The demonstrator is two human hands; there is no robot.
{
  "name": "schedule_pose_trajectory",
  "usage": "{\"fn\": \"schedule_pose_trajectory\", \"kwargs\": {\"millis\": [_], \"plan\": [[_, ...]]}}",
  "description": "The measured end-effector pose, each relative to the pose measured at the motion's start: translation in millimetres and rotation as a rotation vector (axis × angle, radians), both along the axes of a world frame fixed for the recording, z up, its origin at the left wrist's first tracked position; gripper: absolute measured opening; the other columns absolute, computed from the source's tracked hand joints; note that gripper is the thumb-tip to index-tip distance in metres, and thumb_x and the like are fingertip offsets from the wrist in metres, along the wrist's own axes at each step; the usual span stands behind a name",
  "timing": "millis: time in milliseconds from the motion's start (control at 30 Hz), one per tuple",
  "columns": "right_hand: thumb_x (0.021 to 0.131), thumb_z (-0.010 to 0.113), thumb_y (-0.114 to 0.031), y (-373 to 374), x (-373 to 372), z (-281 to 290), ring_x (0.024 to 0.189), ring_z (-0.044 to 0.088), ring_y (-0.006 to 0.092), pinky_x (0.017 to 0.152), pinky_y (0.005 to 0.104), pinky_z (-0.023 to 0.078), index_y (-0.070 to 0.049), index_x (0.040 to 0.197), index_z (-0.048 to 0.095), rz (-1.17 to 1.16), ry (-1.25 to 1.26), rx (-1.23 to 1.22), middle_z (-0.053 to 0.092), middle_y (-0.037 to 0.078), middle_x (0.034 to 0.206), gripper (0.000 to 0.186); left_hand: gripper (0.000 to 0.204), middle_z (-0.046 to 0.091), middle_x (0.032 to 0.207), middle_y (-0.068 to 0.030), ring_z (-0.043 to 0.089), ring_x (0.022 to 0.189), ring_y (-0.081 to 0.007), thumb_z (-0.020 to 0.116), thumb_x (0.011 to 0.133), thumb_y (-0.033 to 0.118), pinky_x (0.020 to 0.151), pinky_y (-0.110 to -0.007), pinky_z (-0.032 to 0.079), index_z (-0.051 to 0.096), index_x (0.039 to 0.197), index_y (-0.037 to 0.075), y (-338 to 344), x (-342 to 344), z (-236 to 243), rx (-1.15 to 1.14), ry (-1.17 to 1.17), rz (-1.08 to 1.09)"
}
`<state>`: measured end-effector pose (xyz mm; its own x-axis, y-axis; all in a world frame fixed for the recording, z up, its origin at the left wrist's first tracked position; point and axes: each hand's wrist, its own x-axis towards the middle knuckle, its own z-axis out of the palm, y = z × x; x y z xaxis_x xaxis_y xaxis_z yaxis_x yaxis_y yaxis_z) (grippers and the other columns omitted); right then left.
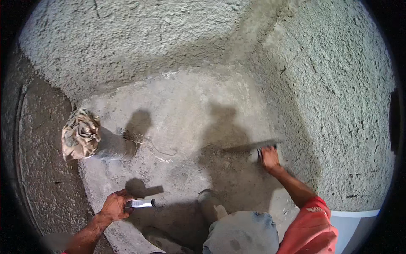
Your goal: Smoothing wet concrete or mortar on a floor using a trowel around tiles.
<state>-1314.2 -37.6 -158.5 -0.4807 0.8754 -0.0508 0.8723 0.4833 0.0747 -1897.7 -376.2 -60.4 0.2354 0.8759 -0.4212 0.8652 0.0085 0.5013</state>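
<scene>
My right hand (pixel 269 158) is closed round the dark handle of a trowel (pixel 241 147), whose long flat blade shows nearly edge-on over the grey concrete floor (pixel 186 110), beside the right wall. Whether the blade touches the floor I cannot tell. At the lower left, my left hand (pixel 115 205) is closed on a short flat bright metal tool (pixel 141 203) with a dark end piece; its exact kind is unclear. That tool is held above the floor and casts a shadow there.
A grey pipe (pixel 114 144) with a bundled patterned cloth (pixel 80 134) on its top stands at left, loose strands (pixel 156 152) by its base. Rough walls rise behind (pixel 139 34) and at right (pixel 338 106). My boot (pixel 208 205) and knee (pixel 242 233) are near.
</scene>
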Motion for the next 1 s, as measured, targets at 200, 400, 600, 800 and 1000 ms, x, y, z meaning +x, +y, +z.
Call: {"fn": "schedule_pose_trajectory", "kwargs": {"millis": [200,400,600,800,1000], "plan": [[0.086,0.061,-0.009,44.6,-38.1,30.4,0.103,0.055,0.0410,0.096,0.0510,0.040,0.001,0.105,0.063,-0.032,0.105,0.052,0.063,0.023,0.101,0.021,0.048,0.061,0.102,-0.0129,0.063,0.092,-0.0345,0.073,0.065,0.027,0.081,-0.045,0.054,0.067,0.111,0.015,-33.7,-7.6,-42.2,-0.238,-0.237,0.225],[0.085,0.060,-0.011,192.0,-177.5,17.9,0.103,0.057,0.0358,0.096,0.0472,0.041,-0.003,0.096,0.066,0.230,0.291,0.310,0.063,0.017,0.099,0.015,0.039,0.061,0.095,-0.0154,0.062,0.083,-0.0348,0.075,0.070,0.028,0.072,-0.045,0.051,0.064,0.102,0.009,-9.2,2.8,6.5,0.090,0.104,-0.100],[0.090,0.052,-0.013,287.5,-268.5,12.0,0.106,0.061,0.0338,0.097,0.0481,0.042,-0.007,0.106,0.068,0.070,0.207,0.328,0.067,0.015,0.107,0.024,0.044,0.066,0.108,-0.0118,0.062,0.103,-0.0327,0.074,0.069,0.024,0.090,-0.042,0.052,0.068,0.110,0.012,-3.9,4.2,40.7,-0.167,0.096,0.167],[0.087,0.053,-0.006,278.8,-266.5,-8.0,0.103,0.062,0.0348,0.092,0.0491,0.045,-0.006,0.101,0.069,-0.074,0.237,0.241,0.067,0.015,0.108,0.021,0.037,0.067,0.103,-0.0114,0.065,0.099,-0.0344,0.075,0.070,0.029,0.083,-0.046,0.054,0.070,0.106,0.018,-26.6,8.6,15.6,-0.142,0.029,0.204],[0.083,0.055,-0.002,172.8,-182.0,-36.5,0.110,0.056,0.0365,0.098,0.0494,0.040,-0.005,0.113,0.065,0.125,0.289,0.088,0.064,0.016,0.111,0.031,0.039,0.066,0.109,-0.0170,0.065,0.100,-0.0385,0.069,0.075,0.033,0.082,-0.048,0.054,0.069,0.112,0.020,-2.7,10.6,2.6,-0.148,0.127,0.027]]}}
